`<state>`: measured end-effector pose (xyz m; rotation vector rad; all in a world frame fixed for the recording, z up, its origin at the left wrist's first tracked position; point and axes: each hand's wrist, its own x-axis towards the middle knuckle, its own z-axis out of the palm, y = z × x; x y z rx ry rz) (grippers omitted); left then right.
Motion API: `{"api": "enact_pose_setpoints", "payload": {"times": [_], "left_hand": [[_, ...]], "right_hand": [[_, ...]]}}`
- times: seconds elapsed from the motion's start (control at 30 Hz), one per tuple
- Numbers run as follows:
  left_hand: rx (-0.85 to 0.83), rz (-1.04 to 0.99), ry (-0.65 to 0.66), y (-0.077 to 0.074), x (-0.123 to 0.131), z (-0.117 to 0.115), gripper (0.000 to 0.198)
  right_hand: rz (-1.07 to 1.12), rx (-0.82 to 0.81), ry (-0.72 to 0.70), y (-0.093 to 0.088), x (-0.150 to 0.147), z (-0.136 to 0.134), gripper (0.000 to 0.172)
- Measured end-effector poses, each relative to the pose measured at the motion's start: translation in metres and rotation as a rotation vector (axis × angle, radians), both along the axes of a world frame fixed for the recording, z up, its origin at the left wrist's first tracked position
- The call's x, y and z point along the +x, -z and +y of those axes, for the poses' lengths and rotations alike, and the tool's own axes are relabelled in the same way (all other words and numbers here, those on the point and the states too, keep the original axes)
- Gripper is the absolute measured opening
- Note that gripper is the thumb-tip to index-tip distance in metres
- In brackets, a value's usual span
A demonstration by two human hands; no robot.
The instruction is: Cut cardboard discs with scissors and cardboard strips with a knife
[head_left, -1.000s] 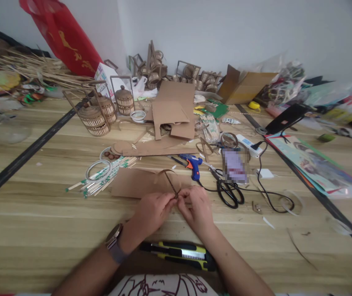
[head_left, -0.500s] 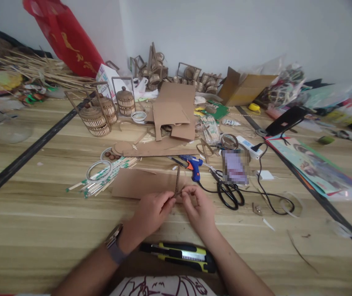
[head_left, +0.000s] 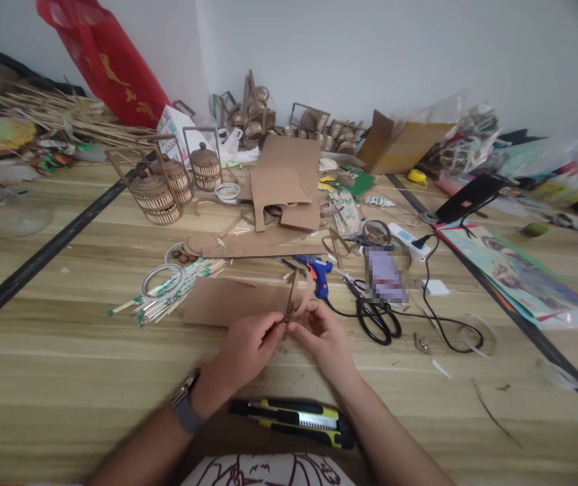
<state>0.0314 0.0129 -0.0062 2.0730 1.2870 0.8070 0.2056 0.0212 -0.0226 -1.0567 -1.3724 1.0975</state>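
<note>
Both hands meet over the right end of a flat cardboard piece (head_left: 218,301). Pinched in the fingers of my left hand (head_left: 256,341) is a thin brown strip (head_left: 293,290) that points away from me. My right hand (head_left: 324,337) grips the same brown piece low down, its thumb and fingertips close to my left fingertips. A paler curved strip (head_left: 307,294) stands up just above my right fingers. Just beyond the hands lies a blue glue gun (head_left: 321,271). The fingertips partly hide the lower end of the strip.
Black scissors (head_left: 377,320) lie to the right with a cable. A yellow-black cutter (head_left: 294,422) is near my body. Left are green-tipped sticks (head_left: 167,300) and white rings. Cut cardboard (head_left: 283,175), small lidded baskets (head_left: 154,196) and a box (head_left: 405,145) stand farther back.
The brown strip leans slightly more to the right. The paler curved strip now shows above my right fingers, and my right hand has shifted slightly to the left.
</note>
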Motion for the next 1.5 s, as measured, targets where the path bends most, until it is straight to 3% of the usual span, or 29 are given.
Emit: {"api": "enact_pose_setpoints", "payload": {"times": [0.2, 0.37, 0.57, 0.83, 1.17, 1.5], "left_hand": [[-0.118, -0.1, 0.034, -0.006, 0.0, -0.002, 0.028], [-0.257, -0.198, 0.069, -0.01, -0.001, 0.0, 0.029], [-0.284, -0.165, 0.088, -0.011, -0.001, 0.002, 0.031], [-0.246, -0.15, 0.125, -0.012, -0.002, -0.002, 0.03], [-0.25, -0.151, 0.154, -0.009, -0.004, 0.003, 0.032], [-0.278, -0.08, 0.085, -0.013, -0.002, 0.003, 0.03]], "right_hand": [[-0.119, 0.196, 0.058, -0.005, 0.003, -0.001, 0.008], [-0.263, 0.341, 0.084, -0.01, 0.001, -0.007, 0.011], [-0.355, 0.409, 0.062, -0.012, -0.001, -0.011, 0.015], [-0.339, 0.395, 0.069, -0.01, -0.003, -0.013, 0.014], [-0.046, 0.15, -0.027, -0.008, -0.002, -0.008, 0.019], [-0.512, 0.509, 0.144, -0.005, -0.001, -0.014, 0.011]]}}
